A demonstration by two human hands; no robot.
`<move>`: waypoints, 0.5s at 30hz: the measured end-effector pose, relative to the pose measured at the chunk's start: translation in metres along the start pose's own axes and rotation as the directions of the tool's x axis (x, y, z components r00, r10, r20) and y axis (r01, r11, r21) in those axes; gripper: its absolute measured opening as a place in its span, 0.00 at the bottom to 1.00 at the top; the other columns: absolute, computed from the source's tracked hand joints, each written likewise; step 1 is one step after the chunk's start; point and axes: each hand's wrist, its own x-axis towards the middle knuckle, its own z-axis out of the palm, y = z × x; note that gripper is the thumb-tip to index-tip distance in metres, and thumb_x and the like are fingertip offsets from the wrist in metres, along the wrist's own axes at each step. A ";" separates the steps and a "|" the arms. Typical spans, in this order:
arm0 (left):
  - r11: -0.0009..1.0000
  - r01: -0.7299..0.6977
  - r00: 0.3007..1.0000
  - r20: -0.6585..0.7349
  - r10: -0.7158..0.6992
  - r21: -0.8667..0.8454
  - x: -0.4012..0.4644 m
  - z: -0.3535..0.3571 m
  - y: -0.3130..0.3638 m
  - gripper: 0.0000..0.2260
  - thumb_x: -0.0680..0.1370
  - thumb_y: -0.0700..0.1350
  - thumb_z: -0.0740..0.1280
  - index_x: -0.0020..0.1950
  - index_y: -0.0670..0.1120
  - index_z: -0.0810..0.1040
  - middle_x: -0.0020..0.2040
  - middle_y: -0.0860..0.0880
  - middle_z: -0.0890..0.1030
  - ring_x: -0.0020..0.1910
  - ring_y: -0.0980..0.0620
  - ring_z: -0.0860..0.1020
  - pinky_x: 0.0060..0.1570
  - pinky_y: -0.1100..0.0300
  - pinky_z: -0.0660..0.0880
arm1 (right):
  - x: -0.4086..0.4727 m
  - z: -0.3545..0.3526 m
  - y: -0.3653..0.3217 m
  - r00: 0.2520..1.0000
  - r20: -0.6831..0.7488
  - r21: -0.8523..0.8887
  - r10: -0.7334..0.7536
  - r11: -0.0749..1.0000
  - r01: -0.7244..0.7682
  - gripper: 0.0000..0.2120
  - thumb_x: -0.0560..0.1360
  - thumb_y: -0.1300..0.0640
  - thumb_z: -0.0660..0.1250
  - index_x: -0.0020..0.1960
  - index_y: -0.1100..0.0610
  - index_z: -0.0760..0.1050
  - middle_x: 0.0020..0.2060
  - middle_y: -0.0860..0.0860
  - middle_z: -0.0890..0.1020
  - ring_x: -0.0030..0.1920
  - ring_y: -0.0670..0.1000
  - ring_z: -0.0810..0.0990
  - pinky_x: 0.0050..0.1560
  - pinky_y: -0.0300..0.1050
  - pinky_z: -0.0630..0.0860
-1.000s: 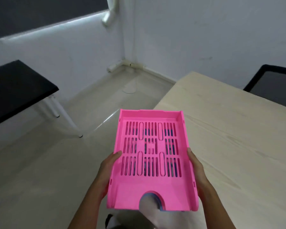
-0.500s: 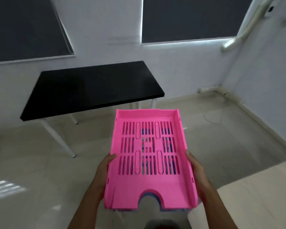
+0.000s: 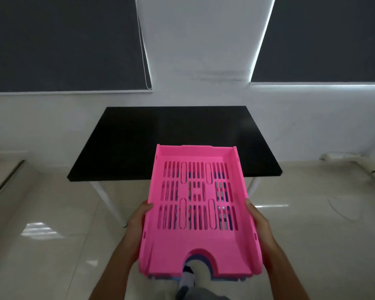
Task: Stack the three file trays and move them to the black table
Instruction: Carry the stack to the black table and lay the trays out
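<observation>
1. Closest in, the person's legs are showing at the bottom edge, with a pale shoe (image 3: 200,270) visible through the rounded notch in the front of the trays.
2. The left hand (image 3: 139,224) is clasping the left wall of a stack of slotted plastic file trays (image 3: 198,241), its thumb hooking over the rim.
3. The right hand (image 3: 257,221) is clasping the right wall in the same way, thumb on top and the other fingers hidden underneath.
4. The bright pink tray is sitting on top of the stack; bluish-purple edges of what lies beneath are peeking out at the front corner and through the slots, though I cannot count the layers.
5. The stack is hanging in the air between both hands, over the glossy pale tiled floor (image 3: 52,245), and its far end is overlapping the near edge of the table as I look at it.
6. Beyond stands the black rectangular table (image 3: 139,144) on white legs, its top bare.
7. Behind it are a white wall (image 3: 204,50) and two dark roller blinds (image 3: 63,40), with light leaking round their edges.
</observation>
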 end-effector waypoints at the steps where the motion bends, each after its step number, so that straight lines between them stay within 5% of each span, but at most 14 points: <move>1: 1.000 0.000 1.000 -0.002 0.000 0.000 0.020 0.000 0.011 0.14 0.72 0.50 0.65 0.48 0.42 0.84 0.38 0.41 0.85 0.33 0.43 0.83 0.34 0.50 0.82 | 0.023 0.004 -0.009 1.000 -0.003 -0.006 -0.002 1.000 0.002 0.32 0.79 0.39 0.63 0.64 0.68 0.75 0.50 0.68 0.83 0.45 0.67 0.83 0.48 0.61 0.82; 8: 0.999 0.011 0.999 -0.052 -0.010 0.036 0.144 -0.009 0.070 0.19 0.73 0.49 0.65 0.59 0.39 0.79 0.42 0.40 0.85 0.37 0.42 0.84 0.37 0.49 0.82 | 0.160 0.032 -0.065 0.997 0.058 -0.024 0.052 0.998 -0.051 0.29 0.79 0.43 0.61 0.66 0.67 0.74 0.51 0.66 0.83 0.47 0.65 0.83 0.51 0.61 0.82; 11: 1.000 0.010 0.998 -0.062 -0.008 0.027 0.189 -0.013 0.086 0.22 0.73 0.49 0.65 0.62 0.38 0.77 0.44 0.40 0.85 0.40 0.42 0.84 0.39 0.49 0.82 | 0.208 0.044 -0.084 0.993 0.074 0.019 0.095 0.995 -0.097 0.29 0.77 0.45 0.63 0.67 0.68 0.73 0.49 0.65 0.83 0.43 0.62 0.84 0.46 0.56 0.84; 15: 1.000 0.022 0.999 -0.042 -0.022 -0.001 0.253 -0.016 0.106 0.21 0.73 0.50 0.65 0.61 0.38 0.78 0.43 0.40 0.86 0.39 0.42 0.85 0.38 0.49 0.83 | 0.272 0.052 -0.105 0.996 0.031 0.014 0.085 0.996 -0.085 0.31 0.77 0.45 0.63 0.69 0.69 0.72 0.54 0.68 0.79 0.47 0.64 0.81 0.53 0.59 0.79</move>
